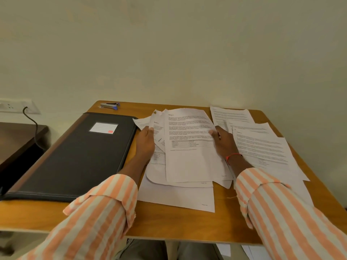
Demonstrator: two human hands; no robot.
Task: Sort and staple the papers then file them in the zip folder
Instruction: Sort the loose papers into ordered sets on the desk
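A loose bundle of printed sheets [189,147] is lifted off the wooden table [187,224] in front of me. My left hand [145,142] grips the bundle's left edge, thumb on top. My right hand [224,143] pinches the right edge of the top sheet. Another sheet [178,198] lies flat under the bundle. More printed sheets [262,145] are spread out to the right. A black zip folder [75,156] with a white label lies shut on the left of the table. The stapler [109,105] sits at the table's far left corner.
The table stands against a plain wall [169,53]. A dark side table [16,139] and a wall socket [16,106] with a black cable are at the left. Some papers [249,252] lie on the floor below the table's front edge.
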